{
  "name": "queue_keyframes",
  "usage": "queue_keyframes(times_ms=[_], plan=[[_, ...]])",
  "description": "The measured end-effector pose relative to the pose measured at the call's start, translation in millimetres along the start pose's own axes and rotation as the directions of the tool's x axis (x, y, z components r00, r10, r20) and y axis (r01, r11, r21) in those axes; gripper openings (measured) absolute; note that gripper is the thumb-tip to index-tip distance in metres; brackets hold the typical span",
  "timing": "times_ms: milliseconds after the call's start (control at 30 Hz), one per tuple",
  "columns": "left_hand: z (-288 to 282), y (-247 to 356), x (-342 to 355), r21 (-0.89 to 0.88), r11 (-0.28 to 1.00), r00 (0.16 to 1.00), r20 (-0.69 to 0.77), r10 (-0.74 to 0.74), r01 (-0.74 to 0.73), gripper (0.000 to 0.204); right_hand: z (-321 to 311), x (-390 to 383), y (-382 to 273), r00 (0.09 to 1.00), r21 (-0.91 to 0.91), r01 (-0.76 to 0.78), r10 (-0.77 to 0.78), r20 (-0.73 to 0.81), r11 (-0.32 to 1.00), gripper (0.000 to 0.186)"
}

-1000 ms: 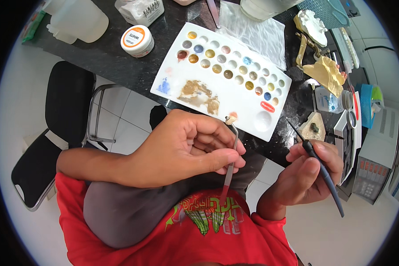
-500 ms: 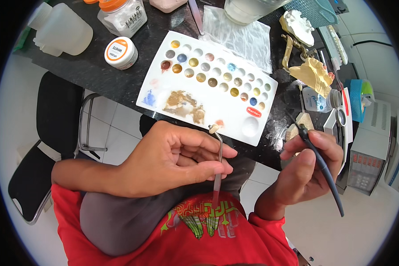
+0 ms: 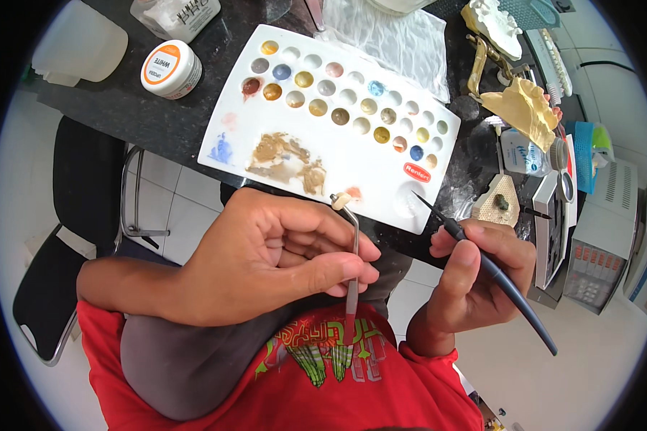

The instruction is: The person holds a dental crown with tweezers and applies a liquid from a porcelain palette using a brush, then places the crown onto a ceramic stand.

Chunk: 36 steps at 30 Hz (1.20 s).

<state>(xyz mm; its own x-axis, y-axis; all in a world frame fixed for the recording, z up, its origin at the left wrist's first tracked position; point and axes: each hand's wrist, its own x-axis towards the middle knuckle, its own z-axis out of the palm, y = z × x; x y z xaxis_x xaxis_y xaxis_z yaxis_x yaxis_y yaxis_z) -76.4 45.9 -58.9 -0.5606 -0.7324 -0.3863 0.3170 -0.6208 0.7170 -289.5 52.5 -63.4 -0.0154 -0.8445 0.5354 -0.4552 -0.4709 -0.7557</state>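
Observation:
My left hand grips a pair of bent metal tweezers between thumb and fingers. At their tip sits a small cream tooth crown, just over the front edge of a white mixing palette. Several small wells on the palette hold coloured pastes; brown, blue and pinkish smears lie on its flat part. In my right hand is a slim dark brush, held like a pen. Its fine black point is over the large round well at the palette's right; whether it touches cannot be seen.
Right of the palette lie a honeycomb tray with a small dark piece on it, a capped bottle and a yellowish plaster model. At left stand a white jar, a plastic bottle and a black chair.
My right hand has moved left, bringing the brush point over the palette's round well. The honeycomb tray's dark piece now shows. My left hand keeps its hold; the view has shifted slightly.

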Motion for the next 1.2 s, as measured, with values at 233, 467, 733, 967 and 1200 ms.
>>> queue_keyframes(times_ms=[233,467,733,967,1200], plan=[[0,-1,0,0.000,1.000,1.000,-0.004,0.016,-0.016,0.016,-2,-2,2,1.000,-0.052,0.001,0.000,0.031,0.999,0.018],[0,1,0,0.017,1.000,1.000,-0.002,-0.014,0.014,0.015,0,1,0,1.000,-0.009,-0.001,0.001,0.023,1.000,0.017],[-4,-2,0,-0.015,1.000,0.999,0.045,-0.015,0.016,0.014,-8,1,-1,0.992,-0.069,0.099,-0.094,0.084,0.993,0.023],[-6,-2,-1,-0.019,1.000,0.998,0.065,-0.011,0.013,0.015,-1,12,-9,0.912,0.180,0.219,-0.267,0.312,0.959,0.028],[-6,-1,-1,-0.054,0.998,0.997,0.072,-0.027,0.031,0.014,3,17,-11,0.872,0.152,0.237,-0.279,0.402,0.960,0.034]])
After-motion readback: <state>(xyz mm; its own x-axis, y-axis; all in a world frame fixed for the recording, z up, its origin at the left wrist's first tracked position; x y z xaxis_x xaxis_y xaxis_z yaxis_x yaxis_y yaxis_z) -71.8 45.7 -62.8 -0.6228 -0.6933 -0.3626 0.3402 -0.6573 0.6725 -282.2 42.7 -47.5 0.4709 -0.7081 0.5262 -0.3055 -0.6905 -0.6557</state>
